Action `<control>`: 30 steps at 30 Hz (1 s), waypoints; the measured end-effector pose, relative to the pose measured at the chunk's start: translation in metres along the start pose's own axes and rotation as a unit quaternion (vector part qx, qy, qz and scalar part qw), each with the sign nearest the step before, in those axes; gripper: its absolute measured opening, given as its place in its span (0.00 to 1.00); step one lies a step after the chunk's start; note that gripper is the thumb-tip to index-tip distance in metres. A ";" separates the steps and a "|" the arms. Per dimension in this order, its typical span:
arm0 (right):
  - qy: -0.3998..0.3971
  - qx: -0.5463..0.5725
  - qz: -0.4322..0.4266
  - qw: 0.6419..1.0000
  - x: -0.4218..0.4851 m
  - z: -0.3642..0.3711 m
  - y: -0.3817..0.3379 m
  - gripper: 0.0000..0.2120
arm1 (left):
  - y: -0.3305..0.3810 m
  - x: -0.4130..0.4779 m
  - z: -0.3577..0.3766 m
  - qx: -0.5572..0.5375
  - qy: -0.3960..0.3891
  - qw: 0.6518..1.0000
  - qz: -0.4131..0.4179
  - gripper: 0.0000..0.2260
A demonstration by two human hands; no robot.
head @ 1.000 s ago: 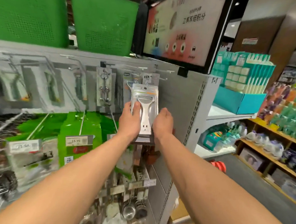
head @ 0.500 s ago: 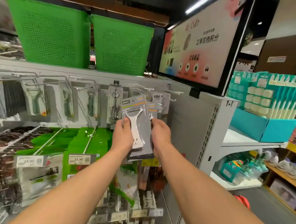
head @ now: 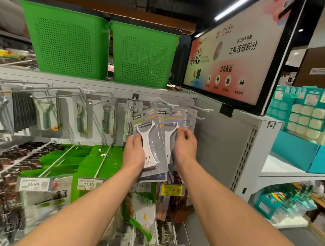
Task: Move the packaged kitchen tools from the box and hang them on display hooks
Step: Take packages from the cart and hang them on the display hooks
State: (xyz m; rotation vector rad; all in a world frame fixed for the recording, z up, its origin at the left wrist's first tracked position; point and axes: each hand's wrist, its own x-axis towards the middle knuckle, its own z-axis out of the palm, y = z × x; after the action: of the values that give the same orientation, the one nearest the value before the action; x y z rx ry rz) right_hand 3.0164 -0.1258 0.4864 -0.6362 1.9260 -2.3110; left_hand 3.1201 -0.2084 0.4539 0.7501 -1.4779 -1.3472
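Observation:
My left hand grips a stack of packaged white peelers by its lower left edge, tilted slightly left, in front of the pegboard. My right hand pinches a second peeler pack just to the right, its card top close to a white display hook. Whether that pack's hole sits on the hook cannot be told. More packaged tools hang on the hooks to the left. The box is out of view.
Two green perforated baskets stand on the shelf above. A slanted advertising screen overhangs the upper right. Green packs and price tags hang on the row below. Teal boxes of sponges fill the right shelf.
My right hand has drawn one peeler pack off the stack and shifted it right and up toward a hook. My left hand keeps the rest. My head has tilted up.

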 end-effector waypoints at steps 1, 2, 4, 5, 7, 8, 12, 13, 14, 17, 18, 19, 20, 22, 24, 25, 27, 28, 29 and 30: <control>-0.002 -0.009 -0.004 1.000 0.003 0.001 0.002 0.09 | -0.001 0.002 0.002 0.001 -0.002 1.000 0.004 0.12; -0.005 -0.018 -0.005 1.000 0.004 0.002 0.004 0.09 | -0.001 0.003 0.003 0.001 -0.002 1.000 0.007 0.11; -0.008 -0.040 0.000 0.999 0.008 0.004 0.008 0.08 | -0.001 0.005 0.005 -0.003 -0.001 1.000 0.010 0.11; -0.009 -0.059 -0.001 0.998 0.009 0.004 0.008 0.09 | -0.001 0.006 0.005 -0.005 0.001 1.000 0.011 0.12; -0.009 -0.103 0.000 0.995 0.011 0.005 0.006 0.11 | 0.000 0.009 0.006 -0.010 0.001 1.000 0.010 0.12; -0.007 -0.121 0.001 0.993 0.012 0.005 0.005 0.12 | 0.001 0.010 0.006 -0.013 0.002 1.000 0.007 0.12; 0.050 -0.157 -0.019 0.986 0.010 0.006 0.004 0.11 | 0.000 0.013 0.009 -0.029 0.006 1.000 0.003 0.13; 0.077 -0.169 -0.052 0.981 0.007 0.006 0.005 0.11 | 0.000 0.012 0.009 -0.031 0.006 0.999 0.005 0.12; 0.095 -0.171 -0.087 0.977 0.004 0.006 0.007 0.11 | 0.001 0.011 0.009 -0.032 0.006 0.999 0.006 0.11; -0.009 -0.077 -0.091 0.993 -0.004 0.004 0.009 0.15 | 0.001 0.009 0.010 -0.039 0.007 0.999 0.005 0.11; -0.066 -0.054 -0.073 0.994 -0.005 0.003 0.010 0.17 | 0.002 0.007 0.010 -0.040 0.008 0.999 0.003 0.11; -0.110 -0.050 -0.066 0.990 -0.006 0.002 0.011 0.17 | 0.002 0.006 0.010 -0.044 0.007 0.999 0.004 0.12; -0.137 -0.050 -0.064 0.987 -0.007 0.001 0.012 0.16 | 0.002 0.005 0.010 -0.043 0.006 0.999 0.005 0.13; -0.144 -0.036 -0.062 0.987 -0.007 0.001 0.012 0.13 | 0.002 0.004 0.009 -0.031 0.009 0.999 0.009 0.13; -0.116 -0.019 -0.070 0.991 -0.003 0.000 0.011 0.13 | 0.001 0.003 0.008 -0.031 0.014 0.999 0.009 0.13; -0.100 -0.016 -0.079 0.992 -0.001 0.000 0.009 0.14 | 0.001 0.004 0.007 -0.032 0.017 0.999 0.005 0.13; -0.076 -0.008 -0.082 0.994 0.002 -0.001 0.006 0.12 | 0.002 0.004 0.005 -0.034 0.017 0.999 -0.003 0.13; -0.069 0.000 -0.080 0.994 0.003 -0.002 0.005 0.11 | 0.003 0.004 0.004 -0.037 0.016 0.999 -0.005 0.13; -0.064 0.007 -0.076 0.995 0.004 -0.002 0.004 0.10 | 0.005 0.004 0.003 -0.037 0.015 0.999 -0.006 0.14; -0.058 0.011 -0.073 0.996 0.005 -0.003 0.004 0.09 | 0.006 0.004 0.003 -0.034 0.014 0.999 -0.005 0.14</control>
State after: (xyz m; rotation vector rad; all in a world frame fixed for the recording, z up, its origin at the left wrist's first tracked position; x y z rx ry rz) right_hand 3.0101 -0.1255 0.4830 -0.9150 1.8587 -2.3164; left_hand 3.1166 -0.2098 0.4610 0.7302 -1.4005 -1.3820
